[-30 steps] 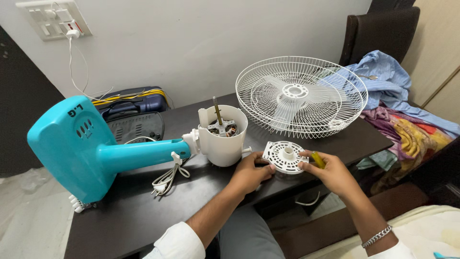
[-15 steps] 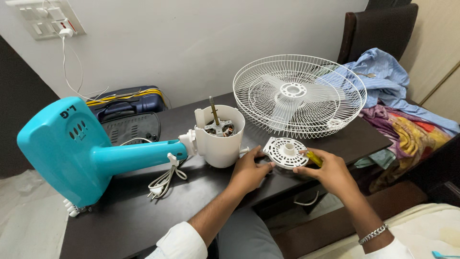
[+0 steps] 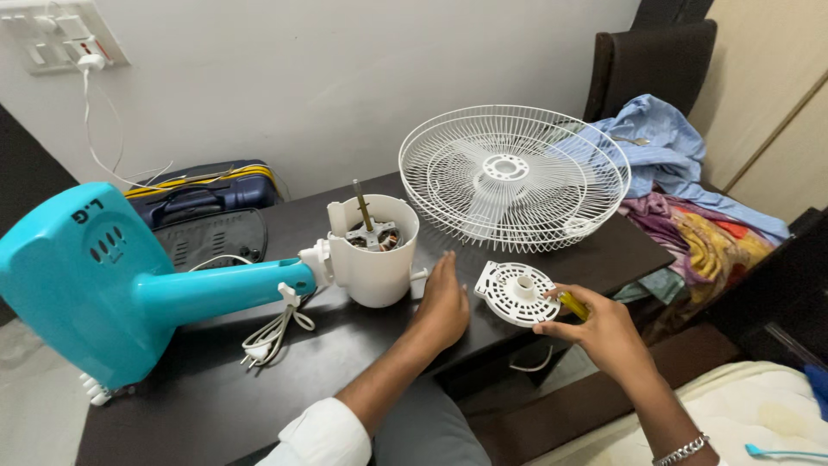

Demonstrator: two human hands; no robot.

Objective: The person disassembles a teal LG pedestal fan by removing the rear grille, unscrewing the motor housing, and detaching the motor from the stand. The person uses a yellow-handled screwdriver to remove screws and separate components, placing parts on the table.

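Note:
My right hand (image 3: 602, 328) holds a round white slotted motor cover (image 3: 516, 292) by its right edge, together with a yellow-handled tool (image 3: 573, 305), just above the dark table (image 3: 207, 380). My left hand (image 3: 443, 304) is off the cover, fingers loosely apart, resting near the table between the cover and the white motor housing (image 3: 371, 255). The housing stands upright with its shaft (image 3: 363, 205) and windings exposed, joined to a teal fan body (image 3: 112, 276) lying on its side.
A white wire fan guard (image 3: 513, 175) with blades inside lies at the table's back right. A white cord and plug (image 3: 272, 331) lies by the teal neck. Clothes (image 3: 681, 164) pile on a chair right; a blue suitcase (image 3: 203, 192) stands behind the table.
My left hand has let go of the white cover and moved left toward the housing. My right hand alone holds the cover now. The view has shifted right.

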